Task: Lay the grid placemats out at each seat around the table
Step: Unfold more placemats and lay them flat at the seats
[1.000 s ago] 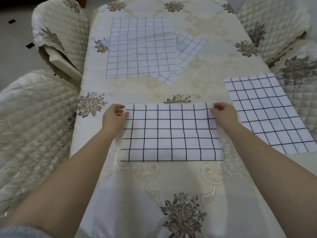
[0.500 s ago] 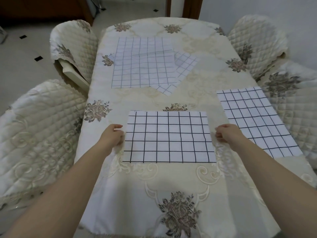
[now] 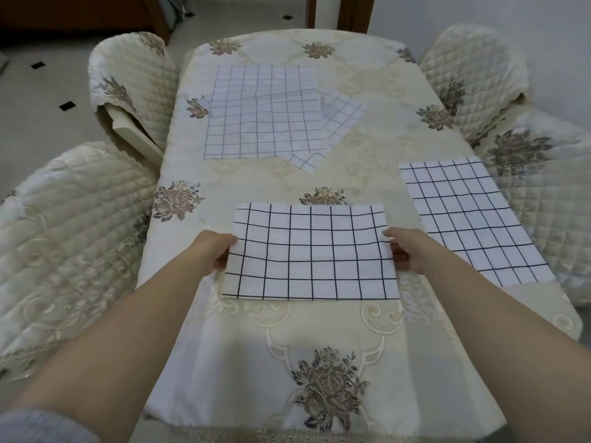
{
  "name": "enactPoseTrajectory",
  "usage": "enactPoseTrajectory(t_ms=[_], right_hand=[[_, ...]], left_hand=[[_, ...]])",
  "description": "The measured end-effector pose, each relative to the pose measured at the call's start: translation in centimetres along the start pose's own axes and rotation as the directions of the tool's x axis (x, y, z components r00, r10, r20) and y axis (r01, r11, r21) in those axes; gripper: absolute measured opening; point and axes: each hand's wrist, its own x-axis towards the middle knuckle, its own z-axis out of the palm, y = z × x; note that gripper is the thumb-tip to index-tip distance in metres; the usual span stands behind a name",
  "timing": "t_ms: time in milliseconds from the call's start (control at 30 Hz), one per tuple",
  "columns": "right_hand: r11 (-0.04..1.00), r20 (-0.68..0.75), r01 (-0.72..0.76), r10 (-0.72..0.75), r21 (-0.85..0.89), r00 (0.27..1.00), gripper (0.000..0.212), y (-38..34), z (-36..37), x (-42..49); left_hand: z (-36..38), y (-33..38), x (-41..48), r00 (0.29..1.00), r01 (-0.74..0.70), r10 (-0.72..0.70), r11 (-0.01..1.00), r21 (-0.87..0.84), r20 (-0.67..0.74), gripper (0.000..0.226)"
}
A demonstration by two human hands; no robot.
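A white placemat with a black grid (image 3: pixel 310 254) lies flat on the near end of the table (image 3: pixel 323 330). My left hand (image 3: pixel 214 251) pinches the middle of its left edge. My right hand (image 3: pixel 406 251) pinches its right edge, fingers tucked under the cloth. A second grid placemat (image 3: pixel 467 219) lies flat at the right-hand seat. At the far left a loose pile of placemats (image 3: pixel 262 113) shows paler grid lines, and one skewed mat (image 3: pixel 339 119) pokes out from under it to the right.
A cream floral tablecloth covers the table. Quilted cream chairs stand close around it: two on the left (image 3: pixel 64 235) (image 3: pixel 134 81) and two on the right (image 3: pixel 470 65) (image 3: pixel 550 193). Tiled floor and a doorway lie beyond the far end.
Both hands slid from the near mat's far corners back along its side edges to the middle. The view pulled back and now shows more of the table.
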Motion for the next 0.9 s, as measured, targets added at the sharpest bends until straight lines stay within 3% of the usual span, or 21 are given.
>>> enactPoseTrajectory(t_ms=[100, 167, 300, 433, 600, 900], right_hand=[[1.0, -0.001, 0.023, -0.023, -0.01, 1.0, 0.01, 0.3, 0.2, 0.1], [0.999, -0.003, 0.044, -0.044, -0.03, 0.999, 0.016, 0.6, 0.2, 0.5], [0.979, -0.034, 0.122, -0.129, -0.164, 0.991, 0.012, 1.0, 0.2, 0.6], [0.968, -0.046, 0.172, -0.184, -0.185, 0.982, 0.031, 0.7, 0.5, 0.3], [0.967, -0.001, 0.202, -0.205, -0.156, 0.979, 0.01, -0.1, 1.3, 0.3], [0.94, 0.142, 0.259, -0.231, -0.223, 0.963, 0.008, -1.1, 6.5, -0.8]], left_hand=[[0.2, -0.2, 0.1, 1.0, 0.009, -0.009, 1.0, 0.002, 0.018, 0.011], [0.4, -0.4, -0.1, 1.0, 0.004, -0.004, 1.0, -0.006, 0.006, 0.006], [0.2, -1.0, -0.7, 0.999, -0.013, 0.012, 1.0, -0.013, -0.036, 0.009], [-0.5, -1.6, -1.5, 0.999, -0.003, 0.002, 0.999, -0.035, -0.035, 0.009], [-1.7, -3.1, -2.9, 0.999, 0.007, -0.008, 0.999, -0.039, -0.04, 0.004], [-6.4, -7.8, -6.6, 0.987, -0.006, -0.022, 0.985, -0.174, -0.161, 0.004]])
